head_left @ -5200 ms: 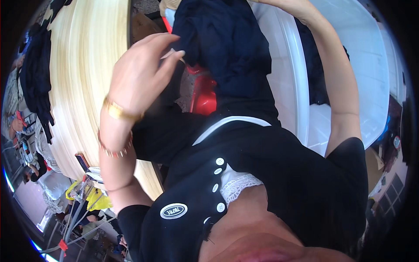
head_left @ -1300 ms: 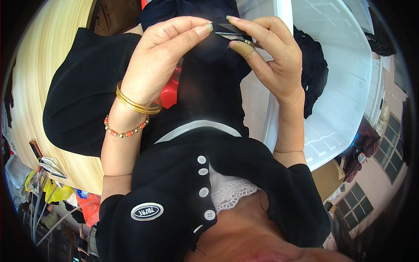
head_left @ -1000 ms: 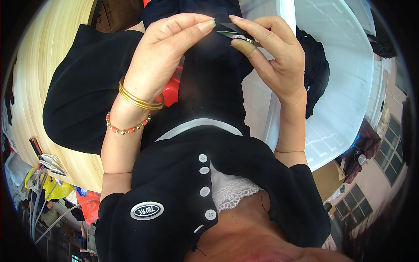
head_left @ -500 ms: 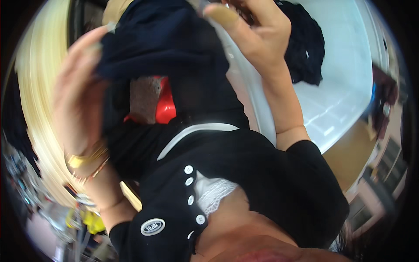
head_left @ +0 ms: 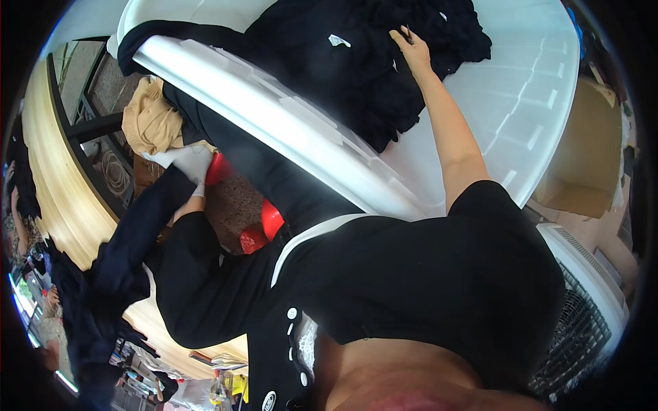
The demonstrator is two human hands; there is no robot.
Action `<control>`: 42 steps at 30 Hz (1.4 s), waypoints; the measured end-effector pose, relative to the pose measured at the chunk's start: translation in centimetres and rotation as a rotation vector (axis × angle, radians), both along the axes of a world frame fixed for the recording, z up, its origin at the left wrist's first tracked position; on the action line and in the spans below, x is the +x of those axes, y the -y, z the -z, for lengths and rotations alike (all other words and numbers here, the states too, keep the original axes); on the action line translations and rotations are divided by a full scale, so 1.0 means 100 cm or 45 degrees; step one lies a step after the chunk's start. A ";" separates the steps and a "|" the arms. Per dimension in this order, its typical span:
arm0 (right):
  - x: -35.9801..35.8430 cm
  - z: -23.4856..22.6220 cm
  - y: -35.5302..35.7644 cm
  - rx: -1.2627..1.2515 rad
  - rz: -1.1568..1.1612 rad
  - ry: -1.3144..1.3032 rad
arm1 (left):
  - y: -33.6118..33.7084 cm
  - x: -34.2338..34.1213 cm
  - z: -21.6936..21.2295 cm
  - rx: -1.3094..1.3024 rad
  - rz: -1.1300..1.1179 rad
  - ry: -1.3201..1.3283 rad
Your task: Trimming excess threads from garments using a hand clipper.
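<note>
My right hand is stretched far out over the round white table. It rests on a heap of black garments and pinches a small dark metal tool in its fingertips. My left hand, brightly lit and partly hidden, is low on the left below the table's rim. It grips a navy garment that hangs down and away to the left. Another dark garment drapes over the table's edge between my two arms.
A beige cloth lies bunched under the table's rim beside a dark metal frame. Red plastic pieces sit on the floor below. A pale wooden surface curves along the left; a cardboard box and a grilled unit stand right.
Both hands were raised together on a dark garment in front of me. Now the view has tilted down, my right hand has reached onto the table and my left has dropped left with the navy garment.
</note>
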State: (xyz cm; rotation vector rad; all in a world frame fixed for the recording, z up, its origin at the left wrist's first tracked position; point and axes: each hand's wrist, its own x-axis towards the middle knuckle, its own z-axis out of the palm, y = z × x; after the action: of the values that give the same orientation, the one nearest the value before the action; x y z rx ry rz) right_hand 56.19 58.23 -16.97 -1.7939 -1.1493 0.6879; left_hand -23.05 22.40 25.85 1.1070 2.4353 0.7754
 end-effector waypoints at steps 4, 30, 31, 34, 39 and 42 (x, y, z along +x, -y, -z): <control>-0.026 0.024 -0.008 -0.483 0.086 -0.315 | 0.059 -0.148 -0.023 -0.189 -0.208 -0.244; -0.078 -0.136 0.036 -0.227 -0.140 -1.327 | -0.203 0.210 0.076 0.372 0.504 0.096; -0.085 -0.155 0.035 -0.228 -0.080 -1.410 | -0.212 0.220 0.084 0.385 0.555 0.165; -0.103 -0.234 0.045 -0.078 -0.120 -1.318 | -0.231 0.256 0.095 0.299 0.799 0.268; -0.143 -0.363 0.059 0.186 -0.333 -1.389 | -0.239 0.281 0.090 0.424 1.027 0.410; -0.171 -0.400 0.061 0.262 -0.559 -1.371 | -0.236 0.267 0.084 0.446 0.927 0.572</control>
State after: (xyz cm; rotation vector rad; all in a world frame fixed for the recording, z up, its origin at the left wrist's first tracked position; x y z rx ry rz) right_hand 39.11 52.14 23.05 -0.7403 -0.7810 1.4803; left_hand 3.65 45.99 17.44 1.5941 1.4025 1.0579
